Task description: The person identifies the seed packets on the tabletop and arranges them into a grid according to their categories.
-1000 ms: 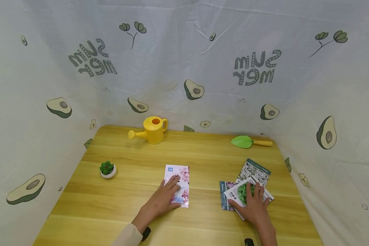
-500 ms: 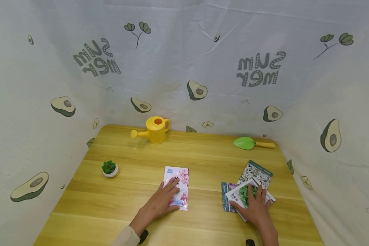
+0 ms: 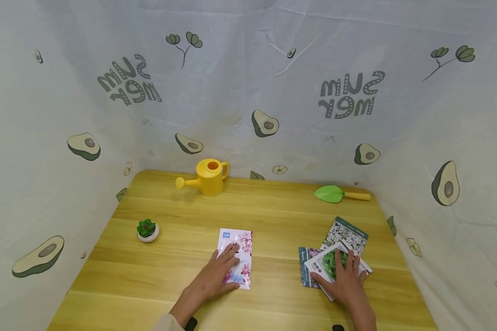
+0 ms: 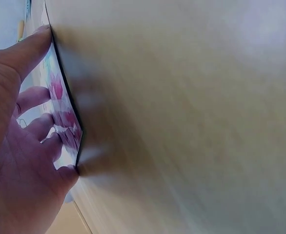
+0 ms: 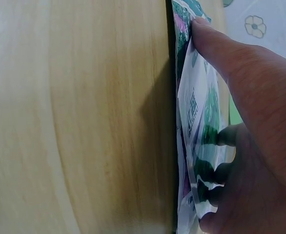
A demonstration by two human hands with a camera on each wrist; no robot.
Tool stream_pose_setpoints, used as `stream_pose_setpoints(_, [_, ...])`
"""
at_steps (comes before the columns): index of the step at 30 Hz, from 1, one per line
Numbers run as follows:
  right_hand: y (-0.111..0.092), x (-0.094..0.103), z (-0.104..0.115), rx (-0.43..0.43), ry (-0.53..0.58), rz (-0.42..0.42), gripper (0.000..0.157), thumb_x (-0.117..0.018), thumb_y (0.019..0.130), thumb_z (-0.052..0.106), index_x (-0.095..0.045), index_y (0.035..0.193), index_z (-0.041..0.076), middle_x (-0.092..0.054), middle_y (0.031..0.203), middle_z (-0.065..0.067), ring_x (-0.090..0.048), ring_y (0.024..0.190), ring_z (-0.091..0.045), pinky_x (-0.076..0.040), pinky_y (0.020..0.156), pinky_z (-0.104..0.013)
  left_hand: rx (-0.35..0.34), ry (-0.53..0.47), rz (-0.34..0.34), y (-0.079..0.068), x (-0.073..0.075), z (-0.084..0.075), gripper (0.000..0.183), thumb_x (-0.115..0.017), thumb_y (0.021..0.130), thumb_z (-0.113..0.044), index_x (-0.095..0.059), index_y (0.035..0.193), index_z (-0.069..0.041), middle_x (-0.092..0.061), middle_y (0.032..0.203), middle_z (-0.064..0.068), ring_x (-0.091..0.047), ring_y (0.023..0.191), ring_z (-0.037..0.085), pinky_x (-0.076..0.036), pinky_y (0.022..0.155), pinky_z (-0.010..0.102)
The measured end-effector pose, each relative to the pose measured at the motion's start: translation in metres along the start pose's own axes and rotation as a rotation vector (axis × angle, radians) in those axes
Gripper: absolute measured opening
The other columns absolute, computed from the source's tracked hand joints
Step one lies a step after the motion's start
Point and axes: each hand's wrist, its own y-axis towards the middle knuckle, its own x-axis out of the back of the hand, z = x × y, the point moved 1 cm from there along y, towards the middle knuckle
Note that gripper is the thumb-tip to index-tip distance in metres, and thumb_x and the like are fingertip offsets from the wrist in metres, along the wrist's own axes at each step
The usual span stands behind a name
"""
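Observation:
A white packet (image 3: 245, 257) with pink blossoms and a blue label lies flat near the middle of the table. My left hand (image 3: 215, 276) rests on it with relaxed fingers; in the left wrist view the thumb (image 4: 35, 46) touches its edge. To the right, several seed packets overlap in a loose pile. My right hand (image 3: 344, 281) lies with spread fingers over the top one, a white packet with green leaves (image 3: 330, 263). Beneath it show a packet with white flowers (image 3: 344, 232) and a teal and purple packet (image 3: 305, 276), both partly hidden.
A yellow watering can (image 3: 210, 180) stands at the back left of the wooden table (image 3: 273, 207). A potted succulent (image 3: 147, 230) sits at the left side. A green trowel (image 3: 330, 194) with a yellow handle lies at the back right. A printed white curtain (image 3: 232, 82) encloses the table.
The blossom packet has slid a little to the left and towards me under my left hand. The right hand and its pile stay in place, while the head view has shifted slightly.

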Motion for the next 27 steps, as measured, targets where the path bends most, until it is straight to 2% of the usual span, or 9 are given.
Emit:
stream_pose_setpoints(3, [0.000, 0.001, -0.001, 0.002, 0.003, 0.001, 0.132, -0.071, 0.092, 0.071, -0.004, 0.164, -0.017, 0.022, 0.163, -0.048, 0.022, 0.150, -0.069, 0.011, 0.115, -0.086, -0.015, 0.011, -0.028, -0.002, -0.002, 0.001, 0.061, -0.083, 0.094, -0.038, -0.062, 0.141, -0.005, -0.039, 0.171, 0.018, -0.032, 0.160, 0.041, -0.028, 0.122, 0.073])
stream_pose_setpoints(11, [0.003, -0.002, -0.002, 0.006, -0.014, 0.002, 0.132, -0.069, 0.092, 0.073, -0.004, 0.165, -0.016, 0.022, 0.164, -0.047, 0.022, 0.150, -0.069, 0.010, 0.114, -0.087, 0.046, 0.021, 0.011, -0.007, 0.004, -0.011, 0.062, -0.085, 0.093, -0.032, -0.063, 0.142, -0.001, -0.038, 0.171, 0.019, -0.031, 0.160, 0.042, -0.027, 0.125, 0.069])
stream_pose_setpoints(17, [0.002, -0.003, 0.001, 0.008, 0.003, -0.005, 0.132, -0.071, 0.091, 0.071, -0.005, 0.165, -0.016, 0.021, 0.164, -0.047, 0.021, 0.151, -0.068, 0.011, 0.115, -0.086, 0.066, 0.018, 0.006, -0.010, 0.003, -0.012, 0.064, -0.086, 0.092, -0.031, -0.063, 0.144, -0.002, -0.037, 0.172, 0.017, -0.030, 0.161, 0.041, -0.025, 0.127, 0.067])
stream_pose_setpoints(21, [0.001, -0.002, 0.001, 0.006, 0.007, -0.008, 0.131, -0.072, 0.091, 0.071, -0.005, 0.165, -0.016, 0.021, 0.164, -0.048, 0.021, 0.151, -0.068, 0.011, 0.115, -0.086, 0.056, 0.004, -0.001, -0.011, 0.003, -0.013, 0.063, -0.086, 0.091, -0.030, -0.064, 0.143, -0.002, -0.038, 0.172, 0.018, -0.031, 0.160, 0.042, -0.026, 0.126, 0.068])
stream_pose_setpoints(27, [0.000, -0.001, -0.002, 0.001, 0.002, -0.006, 0.131, -0.071, 0.092, 0.071, -0.005, 0.165, -0.016, 0.021, 0.164, -0.048, 0.021, 0.151, -0.068, 0.010, 0.114, -0.087, -0.002, -0.031, -0.072, -0.012, -0.006, -0.007, 0.063, -0.086, 0.090, -0.034, -0.065, 0.140, -0.001, -0.041, 0.169, 0.020, -0.034, 0.157, 0.045, -0.027, 0.123, 0.071])
